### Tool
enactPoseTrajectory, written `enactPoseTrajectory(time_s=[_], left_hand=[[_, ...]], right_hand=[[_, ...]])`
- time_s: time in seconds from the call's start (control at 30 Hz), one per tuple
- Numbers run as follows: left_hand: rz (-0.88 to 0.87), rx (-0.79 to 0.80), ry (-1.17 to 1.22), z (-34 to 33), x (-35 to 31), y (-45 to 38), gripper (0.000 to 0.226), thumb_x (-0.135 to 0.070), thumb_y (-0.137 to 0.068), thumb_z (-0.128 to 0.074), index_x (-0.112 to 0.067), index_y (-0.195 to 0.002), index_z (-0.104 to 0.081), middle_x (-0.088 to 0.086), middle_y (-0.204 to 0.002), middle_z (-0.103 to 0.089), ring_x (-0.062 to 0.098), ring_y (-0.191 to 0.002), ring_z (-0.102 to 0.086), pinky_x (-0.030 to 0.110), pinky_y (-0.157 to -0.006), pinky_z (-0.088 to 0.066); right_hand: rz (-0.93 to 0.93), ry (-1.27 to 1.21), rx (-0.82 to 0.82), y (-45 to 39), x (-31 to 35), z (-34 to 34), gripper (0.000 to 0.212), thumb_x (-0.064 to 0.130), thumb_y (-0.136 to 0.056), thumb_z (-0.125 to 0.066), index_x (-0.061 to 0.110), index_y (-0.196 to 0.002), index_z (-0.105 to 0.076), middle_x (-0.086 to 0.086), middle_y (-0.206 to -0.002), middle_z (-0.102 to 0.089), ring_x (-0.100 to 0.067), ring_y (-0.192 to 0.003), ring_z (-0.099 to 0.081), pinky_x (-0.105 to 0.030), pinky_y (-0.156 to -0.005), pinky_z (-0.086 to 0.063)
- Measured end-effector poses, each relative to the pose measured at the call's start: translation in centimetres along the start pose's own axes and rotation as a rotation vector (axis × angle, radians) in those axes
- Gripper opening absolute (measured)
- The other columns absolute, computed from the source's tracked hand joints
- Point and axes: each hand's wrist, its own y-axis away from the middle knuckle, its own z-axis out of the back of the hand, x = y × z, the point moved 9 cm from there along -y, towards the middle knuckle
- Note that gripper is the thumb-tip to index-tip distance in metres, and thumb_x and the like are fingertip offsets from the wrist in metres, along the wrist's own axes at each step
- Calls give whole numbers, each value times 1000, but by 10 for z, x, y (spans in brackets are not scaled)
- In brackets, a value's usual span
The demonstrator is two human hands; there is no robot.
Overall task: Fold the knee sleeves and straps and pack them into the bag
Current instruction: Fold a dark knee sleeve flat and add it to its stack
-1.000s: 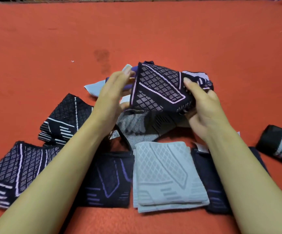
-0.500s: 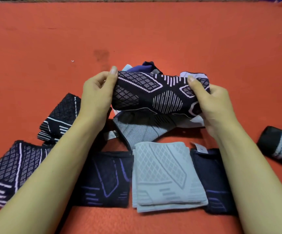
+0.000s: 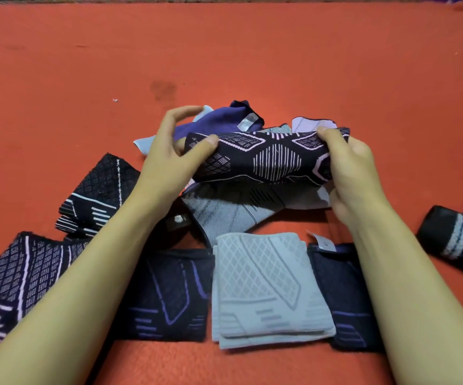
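We observe both hands raised over the red felt-covered bench (image 3: 252,56), holding a black knitted knee sleeve with pale lilac diamond pattern (image 3: 263,159) stretched between them. The left hand (image 3: 169,162) pinches its left end, thumb on top, fingers (image 3: 183,111) loosely curled above. The right hand (image 3: 349,173) has its fingers clamped on the right end. Directly beneath the fingers lies a heap of unfolded sleeves (image 3: 233,212). Nearer the wrists sits a folded pale grey knitted sleeve (image 3: 266,287) between two folded navy sleeves (image 3: 169,295).
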Motion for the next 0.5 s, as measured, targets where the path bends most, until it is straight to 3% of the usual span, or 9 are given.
enactPoseTrajectory(time_s=[0.07, 0.2, 0.27, 0.4, 0.5], left_hand=[[-119, 164, -212, -14, -15, 4, 35, -24, -95, -78, -23, -128, -67, 1, -121, -74, 20, -116, -69, 46, -108, -51], [-149, 305, -428, -24, -18, 9, 39, -18, -87, -85, -23, -123, -72, -10, -121, -73, 5, -115, -68, 30, -106, -50], [-189, 232, -514, -21, -18, 8, 29, -17, -88, -83, -25, -115, -77, -9, -113, -73, 3, -109, -67, 27, -101, -50], [-215, -8, -511, -2, -18, 2, 15, -20, -87, -83, -29, -98, -79, 3, -97, -66, 7, -90, -63, 23, -84, -48], [-213, -146, -528, 12, -21, 1, 11, -24, -89, -81, -32, -94, -75, 5, -103, -54, 7, -95, -55, 15, -86, -41]], right_hand=[[19, 13, 4, -1, 1, 2, 9, 21, -98, -64, 14, -97, -70, 2, -83, -75, -13, -75, -71, -25, -66, -53], [37, 39, 13, -3, 5, 6, 11, 20, -98, -67, 15, -89, -70, 1, -80, -75, -12, -73, -71, -25, -64, -55], [25, 65, 31, -4, 4, 8, 15, 27, -95, -72, 12, -92, -71, -3, -83, -76, -15, -73, -72, -28, -65, -55], [15, 161, -3, -8, 1, 18, 43, 50, -73, -77, 9, -87, -75, -7, -83, -76, -19, -71, -67, -35, -69, -52], [-10, 191, -37, -12, -1, 30, 30, 41, -84, -75, 15, -70, -72, 4, -65, -66, -13, -57, -56, -26, -54, -43]])
